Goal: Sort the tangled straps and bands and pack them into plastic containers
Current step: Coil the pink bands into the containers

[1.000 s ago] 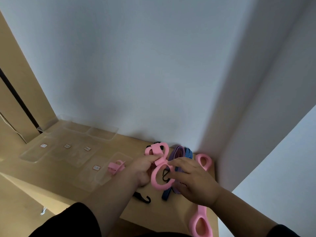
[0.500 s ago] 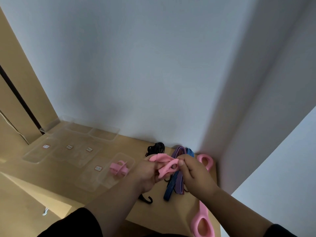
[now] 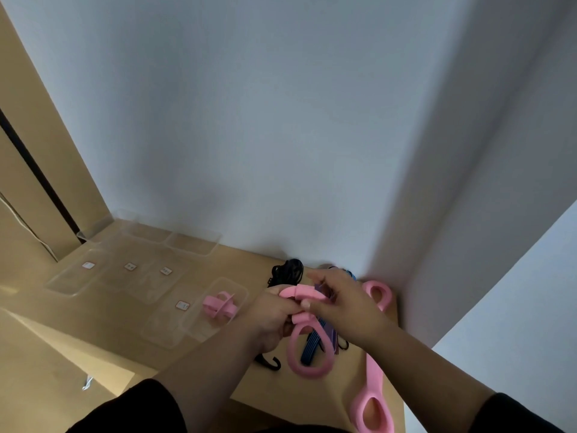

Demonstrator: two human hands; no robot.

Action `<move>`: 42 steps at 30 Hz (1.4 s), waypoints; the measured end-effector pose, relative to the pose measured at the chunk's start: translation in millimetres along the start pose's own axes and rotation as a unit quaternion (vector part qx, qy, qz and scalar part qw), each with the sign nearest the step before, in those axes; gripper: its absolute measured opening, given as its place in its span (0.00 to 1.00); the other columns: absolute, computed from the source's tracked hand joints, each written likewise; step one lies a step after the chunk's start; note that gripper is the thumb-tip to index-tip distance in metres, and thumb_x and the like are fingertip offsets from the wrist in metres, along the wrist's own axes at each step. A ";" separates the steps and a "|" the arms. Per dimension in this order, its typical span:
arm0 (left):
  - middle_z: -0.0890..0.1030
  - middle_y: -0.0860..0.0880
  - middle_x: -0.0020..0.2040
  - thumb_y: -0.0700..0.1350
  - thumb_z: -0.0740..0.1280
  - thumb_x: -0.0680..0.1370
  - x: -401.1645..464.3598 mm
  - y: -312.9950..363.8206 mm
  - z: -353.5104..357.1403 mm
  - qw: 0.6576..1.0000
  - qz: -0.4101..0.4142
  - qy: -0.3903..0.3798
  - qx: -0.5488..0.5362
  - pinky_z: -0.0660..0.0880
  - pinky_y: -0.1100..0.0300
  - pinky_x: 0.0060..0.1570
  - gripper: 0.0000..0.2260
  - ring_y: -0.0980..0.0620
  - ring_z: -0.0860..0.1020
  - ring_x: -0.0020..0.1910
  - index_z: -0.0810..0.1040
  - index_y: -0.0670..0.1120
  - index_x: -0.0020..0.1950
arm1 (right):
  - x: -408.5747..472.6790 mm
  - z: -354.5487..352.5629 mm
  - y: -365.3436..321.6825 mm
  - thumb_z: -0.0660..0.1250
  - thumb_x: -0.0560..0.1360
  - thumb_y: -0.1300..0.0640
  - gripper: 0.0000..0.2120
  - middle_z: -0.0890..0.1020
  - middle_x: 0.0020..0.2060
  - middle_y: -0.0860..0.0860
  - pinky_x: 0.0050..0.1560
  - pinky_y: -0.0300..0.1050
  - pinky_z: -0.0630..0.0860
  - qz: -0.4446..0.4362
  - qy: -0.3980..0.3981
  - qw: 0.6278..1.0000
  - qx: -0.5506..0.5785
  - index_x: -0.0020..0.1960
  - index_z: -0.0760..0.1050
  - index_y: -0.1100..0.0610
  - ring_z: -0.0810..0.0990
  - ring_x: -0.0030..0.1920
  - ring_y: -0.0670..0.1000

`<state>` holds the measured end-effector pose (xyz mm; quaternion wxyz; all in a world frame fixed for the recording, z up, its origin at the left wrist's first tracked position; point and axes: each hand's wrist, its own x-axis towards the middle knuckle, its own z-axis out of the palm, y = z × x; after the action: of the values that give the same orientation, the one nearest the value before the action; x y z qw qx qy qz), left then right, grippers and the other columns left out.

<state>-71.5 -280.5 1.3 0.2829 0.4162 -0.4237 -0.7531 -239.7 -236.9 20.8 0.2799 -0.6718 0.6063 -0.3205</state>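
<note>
Pink foam band (image 3: 307, 348) is being held above the surface (image 3: 131, 320), gripped by the left hand (image 3: 271, 314) and pinched by the right hand (image 3: 340, 303). Another pink band (image 3: 218, 304) is being kept in a clear container (image 3: 215, 307).

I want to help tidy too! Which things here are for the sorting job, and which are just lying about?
For the job:
- pink band held by both hands (left, right)
- pink band in the container
- long pink band
- blue strap
- black cord
- clear containers

Just lying about:
- white cable
</note>
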 end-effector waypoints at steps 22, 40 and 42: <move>0.81 0.42 0.42 0.45 0.71 0.73 -15.7 2.8 -3.4 0.993 -0.056 -0.097 -0.023 0.73 0.62 0.34 0.09 0.52 0.74 0.33 0.86 0.41 0.48 | 4.0 -13.4 8.1 0.64 0.73 0.61 0.16 0.85 0.52 0.49 0.50 0.28 0.69 -0.230 0.031 0.953 -0.196 0.58 0.84 0.55 0.79 0.52 0.45; 0.83 0.42 0.42 0.44 0.63 0.82 -1.1 -9.4 -6.4 0.991 -0.054 -0.063 -0.105 0.80 0.60 0.38 0.13 0.50 0.81 0.37 0.79 0.36 0.59 | -12.5 -15.2 27.0 0.71 0.74 0.56 0.35 0.58 0.77 0.42 0.73 0.28 0.44 -0.201 -0.061 0.958 -0.194 0.77 0.63 0.47 0.47 0.77 0.35; 0.83 0.40 0.46 0.42 0.61 0.82 2.1 -9.5 -7.3 0.985 -0.046 -0.044 -0.160 0.82 0.58 0.42 0.13 0.48 0.82 0.41 0.78 0.37 0.62 | -19.1 -8.9 33.7 0.70 0.73 0.54 0.30 0.59 0.79 0.47 0.76 0.39 0.50 -0.238 -0.012 0.946 -0.220 0.73 0.68 0.43 0.53 0.80 0.49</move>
<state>-67.0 -280.4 -10.0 0.2919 0.3510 -0.2906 -0.8409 -269.1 -221.4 -1.0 0.0475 -0.8453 0.4805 -0.2287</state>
